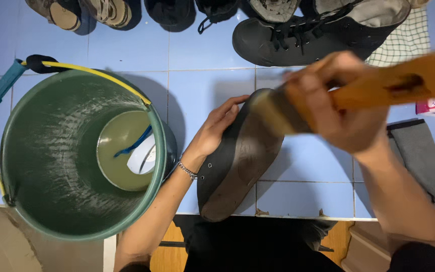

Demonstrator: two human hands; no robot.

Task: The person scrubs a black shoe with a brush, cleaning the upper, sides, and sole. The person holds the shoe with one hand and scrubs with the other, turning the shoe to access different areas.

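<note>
My left hand [216, 128] grips the edge of a black shoe [237, 161] and holds it on its side, sole up, over the blue tiled floor [202, 85]. My right hand [341, 103] is closed around the yellow-orange handle of a scrub brush [404, 80]. The brush's bristled head [273, 111] is blurred and lies against the toe end of the shoe's sole. A silver bracelet [188, 171] circles my left wrist.
A green bucket [36, 151] with a yellow bail and blue grip stands at the left, holding murky water. Several dark shoes [308, 35] line the top edge. A grey cloth [421, 156] lies at the right, with a checked cloth [409, 40] above it.
</note>
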